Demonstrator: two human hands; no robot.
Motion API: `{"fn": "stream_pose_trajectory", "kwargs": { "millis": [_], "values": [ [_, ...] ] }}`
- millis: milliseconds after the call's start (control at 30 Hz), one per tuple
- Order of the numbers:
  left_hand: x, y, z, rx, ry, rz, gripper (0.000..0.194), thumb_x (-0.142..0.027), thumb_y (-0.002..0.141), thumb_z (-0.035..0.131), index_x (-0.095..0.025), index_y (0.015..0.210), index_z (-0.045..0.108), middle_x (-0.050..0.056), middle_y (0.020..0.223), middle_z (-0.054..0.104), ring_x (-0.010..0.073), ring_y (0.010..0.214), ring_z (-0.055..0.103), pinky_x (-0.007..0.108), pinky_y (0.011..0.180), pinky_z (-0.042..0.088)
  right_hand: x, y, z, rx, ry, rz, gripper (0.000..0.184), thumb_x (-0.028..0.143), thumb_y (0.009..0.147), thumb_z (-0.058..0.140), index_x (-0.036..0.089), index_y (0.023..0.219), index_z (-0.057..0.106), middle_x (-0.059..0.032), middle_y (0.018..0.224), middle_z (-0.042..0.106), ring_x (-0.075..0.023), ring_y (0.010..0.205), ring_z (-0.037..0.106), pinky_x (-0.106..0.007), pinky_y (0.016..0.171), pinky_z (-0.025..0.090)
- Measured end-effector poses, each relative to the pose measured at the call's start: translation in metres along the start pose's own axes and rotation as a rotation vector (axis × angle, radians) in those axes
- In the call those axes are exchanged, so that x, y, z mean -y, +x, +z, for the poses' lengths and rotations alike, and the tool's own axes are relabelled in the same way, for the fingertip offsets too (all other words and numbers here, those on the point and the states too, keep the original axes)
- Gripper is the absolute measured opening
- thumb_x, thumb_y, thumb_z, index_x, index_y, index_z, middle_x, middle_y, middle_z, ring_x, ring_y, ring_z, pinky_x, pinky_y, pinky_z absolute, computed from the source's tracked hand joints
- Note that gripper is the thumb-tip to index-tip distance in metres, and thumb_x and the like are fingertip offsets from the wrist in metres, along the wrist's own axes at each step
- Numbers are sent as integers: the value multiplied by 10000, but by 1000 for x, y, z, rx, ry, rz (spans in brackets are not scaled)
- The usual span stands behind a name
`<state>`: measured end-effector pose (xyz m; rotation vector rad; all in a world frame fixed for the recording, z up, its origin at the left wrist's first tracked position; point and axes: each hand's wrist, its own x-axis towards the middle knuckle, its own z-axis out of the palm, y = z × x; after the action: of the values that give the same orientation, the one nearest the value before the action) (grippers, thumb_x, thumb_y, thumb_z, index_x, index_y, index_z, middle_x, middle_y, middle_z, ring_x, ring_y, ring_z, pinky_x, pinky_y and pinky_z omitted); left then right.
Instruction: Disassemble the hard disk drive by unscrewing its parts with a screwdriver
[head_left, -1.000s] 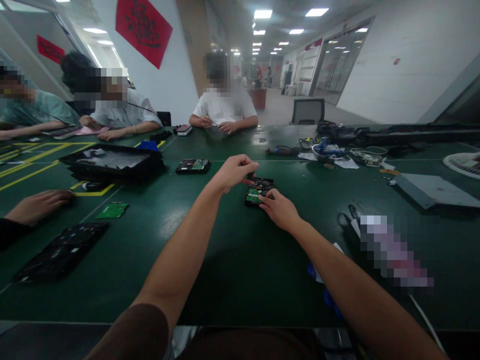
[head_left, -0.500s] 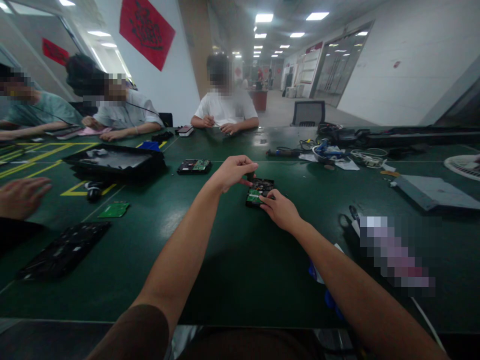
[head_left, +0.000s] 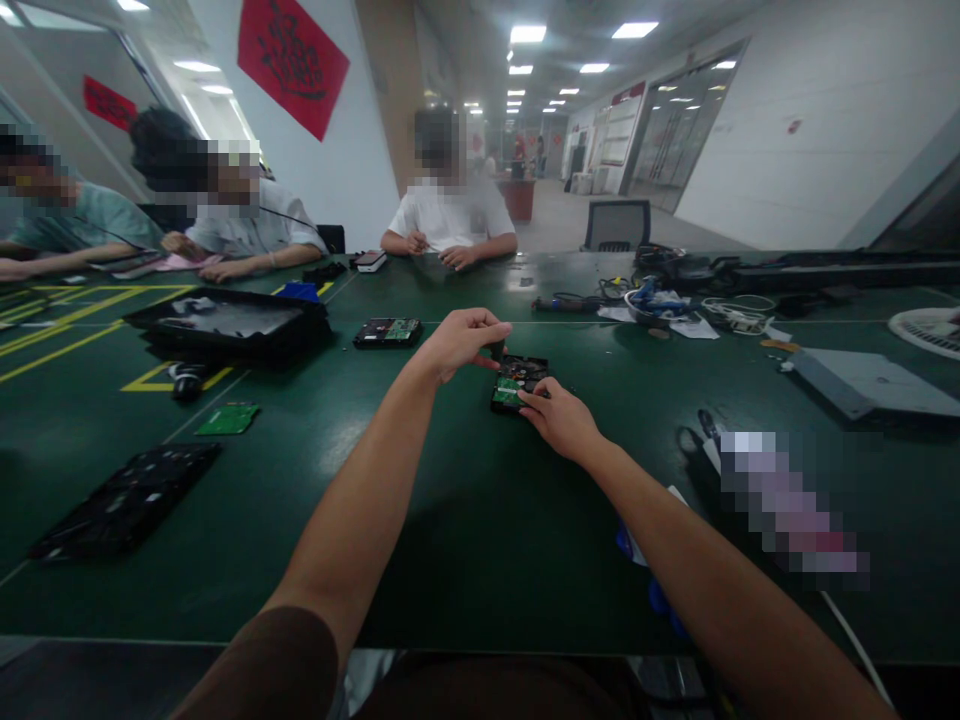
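A hard drive [head_left: 535, 371] with a green circuit board lies on the table in front of me. My right hand [head_left: 559, 420] grips its right side near the front, thumb and fingers pressed against the board's edge. Over its far left corner, my left hand [head_left: 469, 345] is closed in a pinch on a short dark tool [head_left: 498, 350], which looks like a screwdriver. The tool points down at the drive; its tip is too small to make out. A second hard drive [head_left: 388, 332] rests farther back to the left, near my left forearm.
Leftward lie a loose green circuit board [head_left: 229, 418], a flat black device [head_left: 127, 500] and a black tray [head_left: 232, 318]. To the right are a grey metal case [head_left: 874, 383], tangled cables [head_left: 660, 300] and a pixelated object [head_left: 791, 505]. Several people sit across the table.
Another person's hand at the left edge has gone out of view. Both my hands stay at the hard drive, with only a very slight shift of the left.
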<state>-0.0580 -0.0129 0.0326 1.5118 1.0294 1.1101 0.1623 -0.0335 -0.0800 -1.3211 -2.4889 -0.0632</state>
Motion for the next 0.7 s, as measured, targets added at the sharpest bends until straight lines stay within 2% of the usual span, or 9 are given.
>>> {"fn": "stream_pose_trajectory", "kwargs": {
  "millis": [400,700],
  "values": [
    [0,0,-5,-36,114,10,285,-404,804,772,-162,788,624,70,796,678,148,696,651,285,592,587,2,-1,-3,-1,1,-1,385,432,1014,482,278,1334,631,-93,1223,543,-194,875,610,-314,743,482],
    [0,0,1,18,32,12,234,-367,826,747,-149,823,663,75,831,684,158,782,667,283,642,598,1,1,-2,22,-2,6,386,434,1006,502,286,1335,637,-96,1250,531,-204,913,615,-330,784,498]
  ]
}}
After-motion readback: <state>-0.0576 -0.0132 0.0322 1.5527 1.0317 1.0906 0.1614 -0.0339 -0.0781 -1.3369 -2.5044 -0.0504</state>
